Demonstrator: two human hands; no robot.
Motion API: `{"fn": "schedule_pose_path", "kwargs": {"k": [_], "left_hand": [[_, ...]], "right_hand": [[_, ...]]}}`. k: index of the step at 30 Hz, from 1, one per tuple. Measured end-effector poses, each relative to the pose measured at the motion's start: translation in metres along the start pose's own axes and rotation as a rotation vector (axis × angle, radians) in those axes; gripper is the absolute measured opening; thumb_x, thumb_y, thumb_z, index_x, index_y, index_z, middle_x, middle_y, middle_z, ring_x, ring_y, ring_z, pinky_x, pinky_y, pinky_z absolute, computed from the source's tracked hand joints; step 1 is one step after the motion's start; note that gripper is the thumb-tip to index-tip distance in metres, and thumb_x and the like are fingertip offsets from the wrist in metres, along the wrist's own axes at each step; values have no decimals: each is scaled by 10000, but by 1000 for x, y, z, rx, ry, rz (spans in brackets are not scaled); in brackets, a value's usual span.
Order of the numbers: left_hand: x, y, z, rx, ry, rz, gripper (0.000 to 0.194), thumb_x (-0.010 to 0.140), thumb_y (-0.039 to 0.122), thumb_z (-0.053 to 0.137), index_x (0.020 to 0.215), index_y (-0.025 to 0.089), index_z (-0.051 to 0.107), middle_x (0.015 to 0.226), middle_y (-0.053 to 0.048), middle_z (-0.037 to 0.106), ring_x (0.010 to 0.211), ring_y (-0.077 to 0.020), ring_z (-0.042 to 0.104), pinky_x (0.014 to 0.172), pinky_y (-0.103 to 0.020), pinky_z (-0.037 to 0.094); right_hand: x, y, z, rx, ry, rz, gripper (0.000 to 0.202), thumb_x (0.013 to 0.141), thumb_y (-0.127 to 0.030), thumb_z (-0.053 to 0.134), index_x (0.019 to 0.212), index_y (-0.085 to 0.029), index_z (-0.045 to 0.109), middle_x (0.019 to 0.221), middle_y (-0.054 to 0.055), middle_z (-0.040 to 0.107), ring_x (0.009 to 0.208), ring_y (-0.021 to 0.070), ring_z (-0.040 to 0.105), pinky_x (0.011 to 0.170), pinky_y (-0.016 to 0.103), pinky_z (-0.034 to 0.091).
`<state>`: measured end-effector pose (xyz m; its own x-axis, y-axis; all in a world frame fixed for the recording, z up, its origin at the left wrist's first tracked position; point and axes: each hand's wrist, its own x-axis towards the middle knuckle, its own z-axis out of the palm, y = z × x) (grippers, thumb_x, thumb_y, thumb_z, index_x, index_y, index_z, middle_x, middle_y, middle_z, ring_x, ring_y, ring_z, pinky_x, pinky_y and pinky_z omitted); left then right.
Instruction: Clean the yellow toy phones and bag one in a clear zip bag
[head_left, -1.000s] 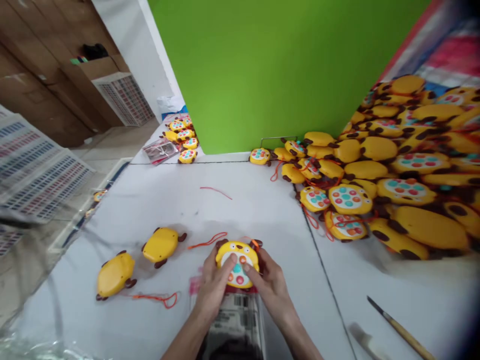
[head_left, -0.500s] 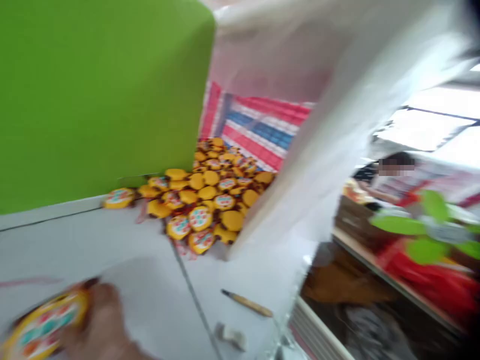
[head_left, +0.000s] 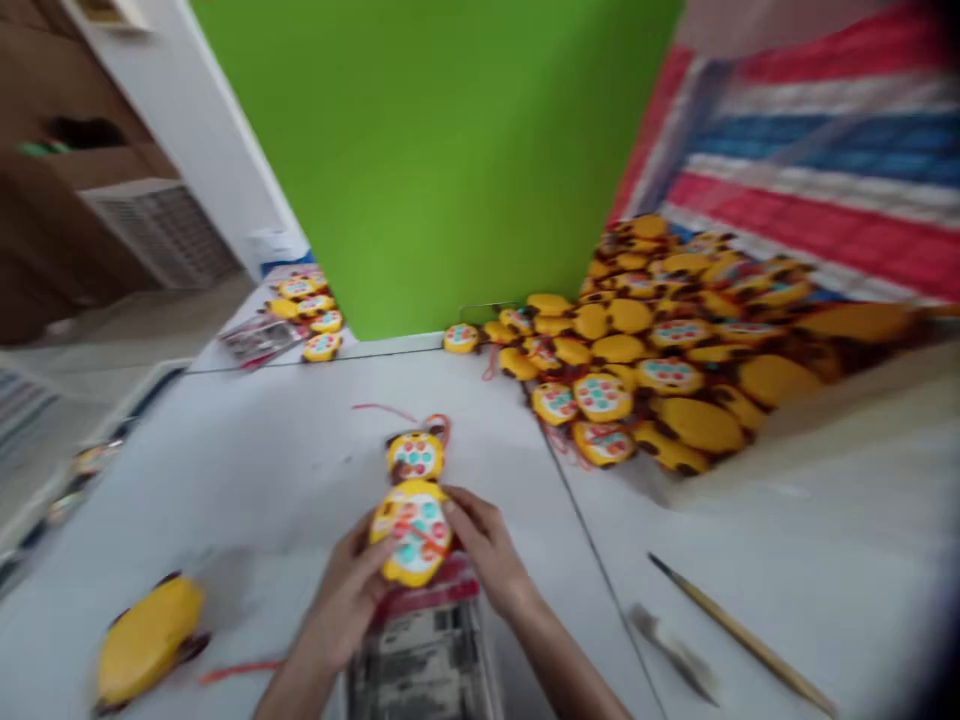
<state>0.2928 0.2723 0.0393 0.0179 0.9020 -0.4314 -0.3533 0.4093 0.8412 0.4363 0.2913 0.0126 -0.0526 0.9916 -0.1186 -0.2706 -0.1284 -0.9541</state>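
Observation:
Near the lower middle of the view, a yellow toy with red and teal dots on a white face [head_left: 412, 532] is held between both hands. My left hand [head_left: 349, 590] grips its left side, thumb across the front. My right hand [head_left: 487, 545] has its fingers closed on the upper right edge. Just beyond it, a similar smaller-looking toy [head_left: 415, 456] with an orange cord lies on the white table [head_left: 262, 480]. Under the hands is a clear packet with a red top and printed grey contents [head_left: 427, 660]. A yellow toy, back up, [head_left: 150, 640] rests at lower left.
A large pile of yellow toys [head_left: 619, 348] spreads at right, before a striped bag [head_left: 825, 190]. More toys [head_left: 322, 347] lie at back left. A green panel [head_left: 450, 150] stands behind. A wooden-handled tool [head_left: 742, 635] and a small whitish object [head_left: 675, 655] lie at right.
The view has swung left, so the pile now appears farther right. Both hands now show, holding a toy together; earlier one blurred hand held a toy at lower left.

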Motion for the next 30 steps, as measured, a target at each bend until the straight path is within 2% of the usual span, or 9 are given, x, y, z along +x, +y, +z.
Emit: {"fn": "schedule_pose_path", "kwargs": {"k": [2,4,7,10,17,21,24,27,30], "left_hand": [[-10,-2,-6,-8,-53,6,568,613,291,799,1105,124,568,1003,-109,670,866,-259,643,733,-342,536],[-12,-6,-3,41,-85,46,577,629,267,787,1138,138,546,995,-100,681,857,-241,648,742,-319,534],[-12,-11,-2,98,-61,93,558,672,267,754,1166,145,524,1004,-93,683,855,-216,648,753,-288,530],[-13,-11,-8,117,-40,75,559,683,279,745,1178,168,511,1005,-77,680,855,-213,647,725,-283,537],[-15,-13,-11,127,-120,35,577,653,282,764,1168,170,529,1045,-75,668,920,-238,632,781,-304,525],[-12,-9,-6,176,13,40,513,669,361,739,1100,140,568,931,-70,689,797,-227,652,685,-287,533],[-13,-5,-2,249,25,52,522,620,376,765,1054,133,607,921,-75,695,792,-234,654,687,-283,533],[-16,-7,3,178,111,52,665,568,429,779,1148,183,566,998,-73,690,888,-261,650,743,-303,537],[-15,-13,6,140,233,32,844,510,430,812,1254,254,455,991,-44,691,899,-240,652,736,-283,542]], "right_hand": [[-5,-7,-4,-21,-40,-5,388,785,-479,613,1023,-176,662,972,63,702,879,211,629,763,324,510],[-13,-11,-7,-41,-70,11,378,801,-463,608,1034,-169,659,991,71,701,912,226,625,799,336,505],[-22,-7,-8,-3,-68,68,421,826,-495,566,1079,-167,639,1048,85,687,943,242,622,782,347,517],[-24,2,-9,33,-54,123,464,831,-529,541,1099,-160,624,1109,105,661,936,249,623,728,349,531],[-18,6,-4,-67,-117,81,376,771,-460,645,947,-128,653,820,54,684,735,183,617,663,276,495],[-19,6,2,-43,-110,32,366,795,-440,618,989,-129,622,857,51,669,760,172,601,682,268,488],[-20,9,6,-22,-100,93,353,764,-434,651,948,-135,612,823,37,656,738,168,599,662,259,489],[-20,16,12,24,72,132,322,755,-447,650,878,-160,573,749,5,621,684,152,588,629,246,490],[-18,20,20,3,160,41,309,797,-458,601,901,-177,530,786,8,618,729,153,593,669,247,495]]}}
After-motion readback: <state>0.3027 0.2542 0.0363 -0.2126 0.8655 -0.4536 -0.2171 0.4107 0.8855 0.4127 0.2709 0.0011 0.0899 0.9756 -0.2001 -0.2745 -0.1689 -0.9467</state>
